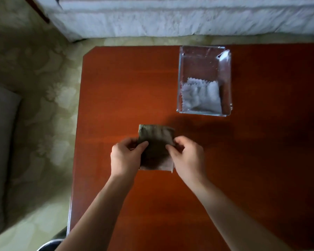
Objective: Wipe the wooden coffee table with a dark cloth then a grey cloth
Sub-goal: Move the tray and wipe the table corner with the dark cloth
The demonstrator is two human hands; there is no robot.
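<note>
The dark cloth, folded into a rough rectangle, sits over the middle of the reddish wooden worktop, held up between both hands; whether its lower edge touches the wood cannot be told. The left hand pinches the cloth's left edge, thumb on top and fingers curled behind. The right hand pinches the right edge in the same way, thumb over the front of the fabric. Both forearms come in from the near edge of the worktop, bare to the bottom of the view.

Farther back and to the right, well apart from the hands, a clear plastic tray lies on the worktop. Inside its nearer half rests the grey cloth, pale, with a zigzag edge, crumpled against the near wall.

Beyond the far edge of the worktop runs a sofa covered in white fabric. To the left lies a light patterned floor, and a grey cushion sits at the far left edge of the view.
</note>
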